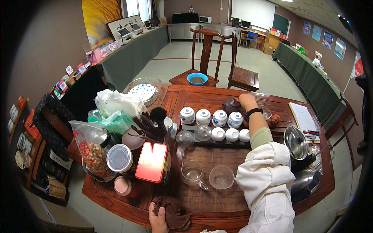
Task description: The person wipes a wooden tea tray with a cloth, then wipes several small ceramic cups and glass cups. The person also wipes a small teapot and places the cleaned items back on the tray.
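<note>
Nearest to the camera is your white sleeve [268, 186], pushed up on the right forearm, which reaches toward the far side. Under it spreads the biggest thing, a reddish wooden table [176, 103]. Beyond its far edge stands a wooden chair [207, 56], and a blue basin [197, 84] with dark liquid rests on the seat. On the table, before you, lies a brown slatted mat [217, 199]. At the left stands a clear bag [96, 158] of peanuts; at the right, near your sleeve, a steel kettle [304, 182]. Just left of the mat is a box with a red top [150, 163].

Your left hand [158, 222], at the near edge, pinches a crumpled brown cloth [173, 213] between the thumb and the bent fingers. Your right hand [247, 101] is at the right side of a dark teapot [230, 105], far on the table; its fingers are bent, but I cannot tell how firmly they hold the pot. A glass pitcher [192, 173] stands on the mat, just left of a glass bowl [222, 177]. Smallest are the cups: four blue-and-white cups [219, 119] in a row, and nearer, three plain white cups [232, 134].
</note>
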Action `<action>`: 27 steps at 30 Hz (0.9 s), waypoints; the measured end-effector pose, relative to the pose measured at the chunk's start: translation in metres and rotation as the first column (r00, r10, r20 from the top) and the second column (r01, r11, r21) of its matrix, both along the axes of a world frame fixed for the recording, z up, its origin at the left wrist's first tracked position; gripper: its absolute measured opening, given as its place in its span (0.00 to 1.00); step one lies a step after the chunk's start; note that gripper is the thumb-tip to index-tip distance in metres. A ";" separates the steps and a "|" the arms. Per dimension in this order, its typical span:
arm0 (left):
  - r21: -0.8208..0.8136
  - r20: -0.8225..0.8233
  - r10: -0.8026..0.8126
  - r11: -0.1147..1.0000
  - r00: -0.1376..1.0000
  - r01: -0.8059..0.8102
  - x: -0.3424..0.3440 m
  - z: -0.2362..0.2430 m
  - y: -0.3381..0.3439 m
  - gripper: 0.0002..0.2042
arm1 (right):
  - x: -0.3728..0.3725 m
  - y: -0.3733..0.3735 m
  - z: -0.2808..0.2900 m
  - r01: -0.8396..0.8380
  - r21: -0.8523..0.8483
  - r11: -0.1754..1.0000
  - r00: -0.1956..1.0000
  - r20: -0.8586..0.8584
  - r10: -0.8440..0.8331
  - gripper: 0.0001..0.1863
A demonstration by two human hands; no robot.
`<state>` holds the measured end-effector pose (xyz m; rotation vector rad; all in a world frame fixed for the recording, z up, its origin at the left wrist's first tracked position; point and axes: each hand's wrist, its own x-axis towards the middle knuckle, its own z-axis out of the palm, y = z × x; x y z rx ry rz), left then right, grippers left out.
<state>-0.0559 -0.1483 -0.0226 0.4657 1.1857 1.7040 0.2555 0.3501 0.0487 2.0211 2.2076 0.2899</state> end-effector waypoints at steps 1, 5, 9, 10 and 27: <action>0.014 0.033 -0.013 1.000 0.999 0.013 0.000 0.001 0.000 0.20 | 0.002 -0.001 0.000 -0.001 -0.002 1.000 1.000 -0.024 0.001 0.13; 0.005 0.038 0.030 1.000 0.999 -0.030 0.002 -0.002 -0.002 0.19 | 0.009 -0.001 0.002 0.008 -0.101 0.995 0.994 -0.111 -0.019 0.12; 0.035 0.043 0.033 0.999 0.999 -0.034 0.000 -0.009 -0.003 0.19 | 0.015 0.003 0.002 -0.006 -0.231 0.973 0.920 -0.382 -0.085 0.13; 0.057 0.044 0.014 0.998 0.999 -0.017 -0.001 -0.010 -0.002 0.19 | 0.016 0.004 0.002 -0.015 -0.243 0.970 0.893 -0.440 -0.096 0.14; 0.114 -0.056 -0.015 0.993 0.998 0.021 -0.001 -0.013 -0.001 0.18 | 0.041 -0.015 0.066 -0.109 0.096 0.989 0.866 -0.479 0.142 0.18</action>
